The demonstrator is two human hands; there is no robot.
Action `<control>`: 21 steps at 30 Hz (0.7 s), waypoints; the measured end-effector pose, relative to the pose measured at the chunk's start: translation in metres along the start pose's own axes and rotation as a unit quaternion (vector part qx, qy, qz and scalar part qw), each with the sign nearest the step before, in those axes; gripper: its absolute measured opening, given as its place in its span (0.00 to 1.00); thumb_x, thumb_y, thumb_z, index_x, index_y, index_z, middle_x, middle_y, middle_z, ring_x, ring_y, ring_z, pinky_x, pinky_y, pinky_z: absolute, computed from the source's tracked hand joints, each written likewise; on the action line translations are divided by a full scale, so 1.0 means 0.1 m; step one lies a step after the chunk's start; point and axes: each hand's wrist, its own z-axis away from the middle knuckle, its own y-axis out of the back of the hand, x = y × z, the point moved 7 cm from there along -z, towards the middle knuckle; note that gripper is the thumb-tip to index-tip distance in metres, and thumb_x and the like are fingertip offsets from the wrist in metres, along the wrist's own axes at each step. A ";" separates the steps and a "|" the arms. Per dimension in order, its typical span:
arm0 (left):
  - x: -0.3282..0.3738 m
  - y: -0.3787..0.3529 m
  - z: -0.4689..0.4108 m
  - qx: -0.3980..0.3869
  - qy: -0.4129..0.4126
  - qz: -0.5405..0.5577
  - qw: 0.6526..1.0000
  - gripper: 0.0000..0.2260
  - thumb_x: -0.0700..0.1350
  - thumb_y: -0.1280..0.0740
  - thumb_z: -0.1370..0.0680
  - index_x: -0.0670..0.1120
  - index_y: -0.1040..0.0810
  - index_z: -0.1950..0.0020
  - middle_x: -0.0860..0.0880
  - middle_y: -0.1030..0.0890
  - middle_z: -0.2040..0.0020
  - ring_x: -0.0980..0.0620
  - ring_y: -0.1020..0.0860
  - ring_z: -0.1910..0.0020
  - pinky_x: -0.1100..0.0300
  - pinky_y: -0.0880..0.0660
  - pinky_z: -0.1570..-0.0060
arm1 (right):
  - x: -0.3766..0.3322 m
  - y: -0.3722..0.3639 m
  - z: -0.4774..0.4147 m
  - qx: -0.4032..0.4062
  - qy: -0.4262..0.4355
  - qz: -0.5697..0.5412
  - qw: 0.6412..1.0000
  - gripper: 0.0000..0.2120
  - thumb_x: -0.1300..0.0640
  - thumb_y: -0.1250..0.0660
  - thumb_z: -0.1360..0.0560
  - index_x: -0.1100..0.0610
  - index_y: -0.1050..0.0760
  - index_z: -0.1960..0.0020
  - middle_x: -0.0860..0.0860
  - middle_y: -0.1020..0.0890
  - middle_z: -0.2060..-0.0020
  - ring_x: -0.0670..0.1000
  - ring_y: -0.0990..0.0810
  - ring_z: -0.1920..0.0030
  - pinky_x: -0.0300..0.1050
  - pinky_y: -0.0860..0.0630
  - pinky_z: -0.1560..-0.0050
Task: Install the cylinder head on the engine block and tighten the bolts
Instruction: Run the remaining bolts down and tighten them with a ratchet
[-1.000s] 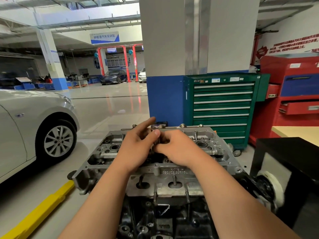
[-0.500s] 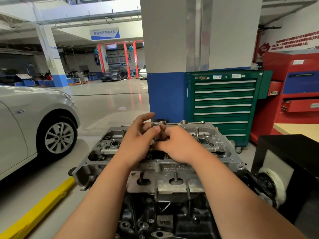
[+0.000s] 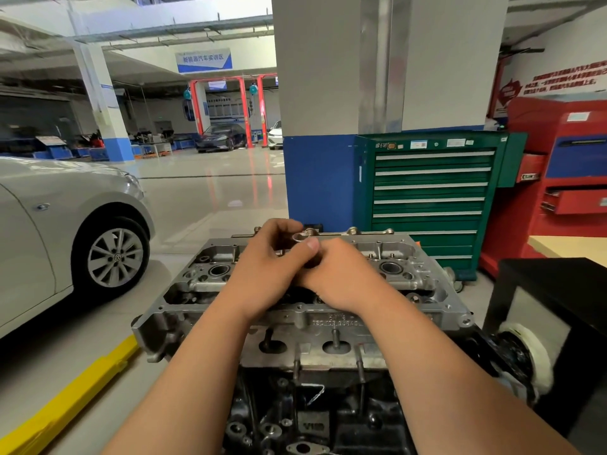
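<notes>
The grey aluminium cylinder head (image 3: 423,290) sits on top of the dark engine block (image 3: 315,418). Both of my hands meet over the middle of the head, toward its far side. My left hand (image 3: 272,267) pinches a silvery bolt (image 3: 299,237) between thumb and curled fingers, and only the bolt's round top shows. My right hand (image 3: 341,277) is pressed against the left, its fingers curled in under the left thumb at the bolt's shank. The shank and the hole under it are hidden by my hands. Other bolt heads (image 3: 353,230) stand along the far edge.
A silver car (image 3: 65,231) stands at the left and a yellow floor bar (image 3: 72,395) runs beside the engine. Behind are a blue-and-white pillar (image 3: 328,178), a green drawer cabinet (image 3: 430,198) and a red tool cabinet (image 3: 565,178). A black stand (image 3: 558,310) is close on the right.
My left fingers, stretched out a second ago, have curled in round the bolt's top. Both hands have stayed over the same spot on the head.
</notes>
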 end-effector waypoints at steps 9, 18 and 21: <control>0.01 0.03 0.04 -0.011 -0.014 0.003 1.000 0.11 0.43 0.34 0.21 0.57 0.20 0.43 0.51 0.16 0.50 0.57 0.19 0.49 0.66 0.24 0.52 | 0.02 0.00 0.01 -0.031 -0.001 -0.010 0.999 0.02 0.57 0.31 0.28 0.51 0.20 0.58 0.50 0.18 0.67 0.49 0.23 0.69 0.47 0.26 0.63; 0.00 0.07 0.01 0.042 -0.013 -0.042 0.998 0.04 0.45 0.26 0.27 0.47 0.19 0.57 0.48 0.18 0.62 0.52 0.20 0.61 0.57 0.23 0.58 | 0.02 -0.05 0.00 -0.037 -0.018 0.001 0.999 0.10 0.55 0.34 0.30 0.52 0.19 0.50 0.55 0.15 0.59 0.55 0.18 0.59 0.55 0.21 0.52; 0.02 0.07 0.03 0.014 -0.032 -0.018 0.999 0.04 0.43 0.29 0.25 0.53 0.17 0.57 0.52 0.15 0.60 0.57 0.18 0.59 0.67 0.24 0.60 | 0.05 -0.04 0.00 -0.053 -0.017 0.003 0.998 0.10 0.57 0.33 0.28 0.53 0.19 0.48 0.56 0.15 0.57 0.58 0.18 0.53 0.57 0.22 0.50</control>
